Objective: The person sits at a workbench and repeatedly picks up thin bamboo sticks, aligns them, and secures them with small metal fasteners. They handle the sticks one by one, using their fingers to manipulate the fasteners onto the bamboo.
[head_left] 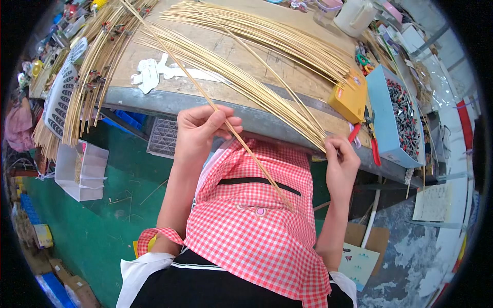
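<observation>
One stick point(250, 151) in the left hand point(208, 123)

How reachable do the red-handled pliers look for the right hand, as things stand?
Probably yes: the pliers lie beside the right hand, nothing visibly between them, though it seems to be pinching sticks.

A long workbench point(303, 20) with a pale brown wooden top and a curved-looking grey front edge point(149, 103) crosses the room. To its left the floor point(131, 220) is painted smooth green; at lower right a blue-grey stretch of ground point(403, 262) shows pale, worn patches. An open white plastic bin point(95, 174) and a dark grey lattice crate point(163, 137) sit low by the bench, brown cardboard boxes point(79, 290) at lower left. Bright light leaves shade beneath the bench.
</observation>
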Demonstrator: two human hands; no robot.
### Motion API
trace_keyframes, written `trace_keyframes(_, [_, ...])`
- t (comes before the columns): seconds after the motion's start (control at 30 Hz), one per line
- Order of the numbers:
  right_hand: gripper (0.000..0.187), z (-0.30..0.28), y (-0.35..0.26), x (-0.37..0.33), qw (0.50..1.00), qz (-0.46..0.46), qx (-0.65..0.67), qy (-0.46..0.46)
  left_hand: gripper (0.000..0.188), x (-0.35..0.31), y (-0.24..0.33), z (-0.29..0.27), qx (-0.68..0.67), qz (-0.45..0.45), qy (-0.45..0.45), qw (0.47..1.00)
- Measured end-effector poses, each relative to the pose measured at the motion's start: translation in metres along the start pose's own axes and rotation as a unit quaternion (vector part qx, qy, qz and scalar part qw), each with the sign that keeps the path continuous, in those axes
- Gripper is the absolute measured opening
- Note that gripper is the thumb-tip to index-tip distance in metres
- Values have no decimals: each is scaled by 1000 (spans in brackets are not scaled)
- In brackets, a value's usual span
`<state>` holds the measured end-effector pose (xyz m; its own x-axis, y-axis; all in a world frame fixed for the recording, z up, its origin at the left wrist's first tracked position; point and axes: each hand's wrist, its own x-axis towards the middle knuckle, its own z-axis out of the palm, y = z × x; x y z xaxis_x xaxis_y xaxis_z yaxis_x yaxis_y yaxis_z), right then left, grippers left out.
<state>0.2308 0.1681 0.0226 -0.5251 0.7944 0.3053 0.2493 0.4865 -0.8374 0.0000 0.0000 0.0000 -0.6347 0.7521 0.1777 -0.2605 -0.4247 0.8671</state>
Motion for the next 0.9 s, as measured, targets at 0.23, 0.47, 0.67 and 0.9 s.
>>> trace_keyframes(0.23, [1, 18, -45, -29, 990, -34, 107, -84, 22, -4, 16, 12, 13, 25, 42, 999])
trace_keyframes(0.47, [3, 35, -47, -37, 985, -102, 60, -128, 23, -7, 26, 13, 52, 59, 62, 995])
trace_keyframes(0.67, [7, 33, -45, -36, 976, -126, 52, -169, 23, -6, 23, 15, 42, 60, 66, 995])
trace_keyframes(0.9, [13, 39, -54, -29, 964, -214, -2, -158, 20, -9, 23, 22, 69, 70, 69, 993])
